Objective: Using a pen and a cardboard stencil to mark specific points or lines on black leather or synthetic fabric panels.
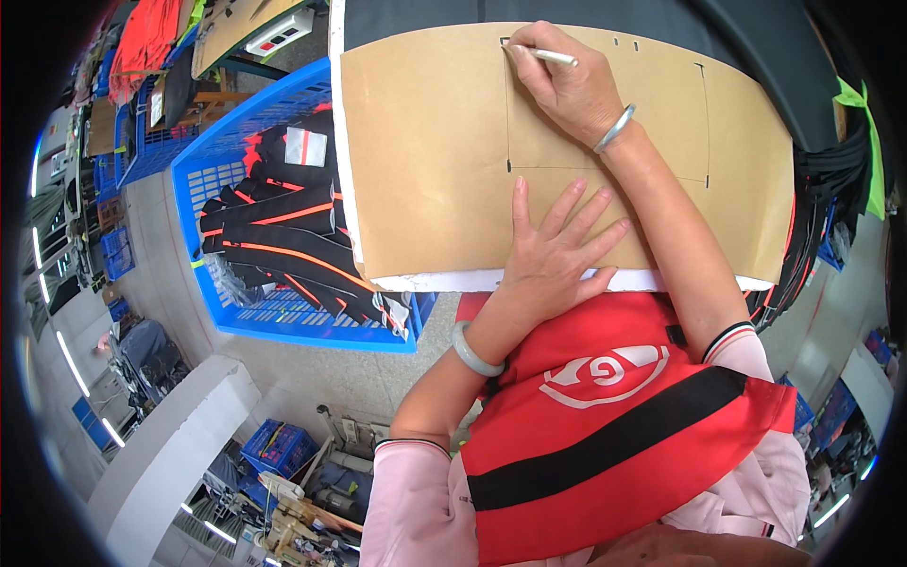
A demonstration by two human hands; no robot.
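Note:
A large tan cardboard sheet [425,123] lies before me, with a thin drawn rectangle and dark marks at its corners. My right hand [567,80] is closed around a white pen [553,57], near the rectangle's far left corner mark. Whether the pen's tip touches the sheet is hidden by my fingers. My left hand [557,241] rests flat on the near part of the sheet, fingers spread, just below the rectangle's near line. It holds nothing.
Left of the board stands a blue plastic crate [217,293] filled with black fabric pieces with orange stripes [283,217]. Dark fabric [605,14] lies beyond the sheet. More black cloth [836,180] hangs at the right, beside a yellow-green strip [874,161].

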